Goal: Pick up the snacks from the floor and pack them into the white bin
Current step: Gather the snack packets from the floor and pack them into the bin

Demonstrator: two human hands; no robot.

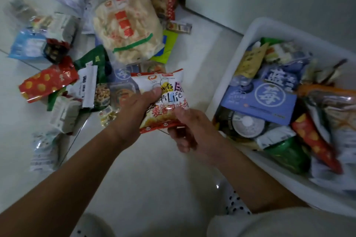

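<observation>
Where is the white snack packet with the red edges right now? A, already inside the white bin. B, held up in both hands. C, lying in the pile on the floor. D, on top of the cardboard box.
B: the left hand and the right hand both grip the white snack packet, which is off the floor and not yet in the white bin.
</observation>
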